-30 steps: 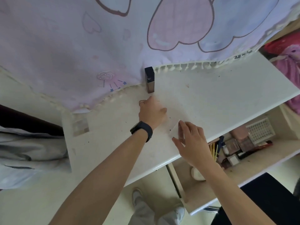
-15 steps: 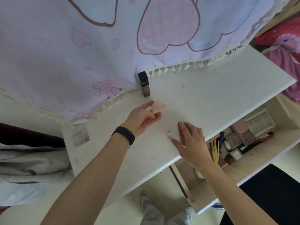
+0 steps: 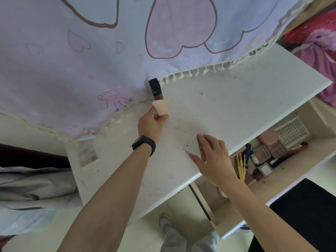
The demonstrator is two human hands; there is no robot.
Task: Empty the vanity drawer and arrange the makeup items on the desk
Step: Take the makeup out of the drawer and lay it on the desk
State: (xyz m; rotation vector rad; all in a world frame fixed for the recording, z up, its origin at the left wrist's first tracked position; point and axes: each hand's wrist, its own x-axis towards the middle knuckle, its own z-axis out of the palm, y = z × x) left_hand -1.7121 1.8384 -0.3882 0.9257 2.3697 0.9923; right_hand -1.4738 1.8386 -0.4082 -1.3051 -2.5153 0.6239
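From the head view, the left hand (image 3: 151, 122) pinches a peach wedge-shaped makeup sponge (image 3: 161, 107) between thumb and fingertips and holds it just in front of a dark-capped bronze rectangular tube (image 3: 156, 90), which stands upright at the tasselled hem of a lavender cloth with pink hearts (image 3: 109, 51). The sponge looks almost against the tube, so I'd worry that a nudge while setting it down topples that tall, narrow thing, or that the soft wedge rolls once released. The right hand (image 3: 214, 157) lies with fairly straight fingers on a flat white square compact (image 3: 192, 147), thumb at its near edge. The compact sits on the white desk top (image 3: 236, 99) near the front lip, so a careless slide could send it over, back into the open cream drawer (image 3: 291, 168) or down to the floor. The drawer holds plenty: a pink case (image 3: 268, 138), a white grid tray (image 3: 291, 131), yellow sticks (image 3: 241, 164) and small boxes, so most of the emptying seems ahead. A beige swatch palette (image 3: 87, 155) rests well apart, near the desk's left end.
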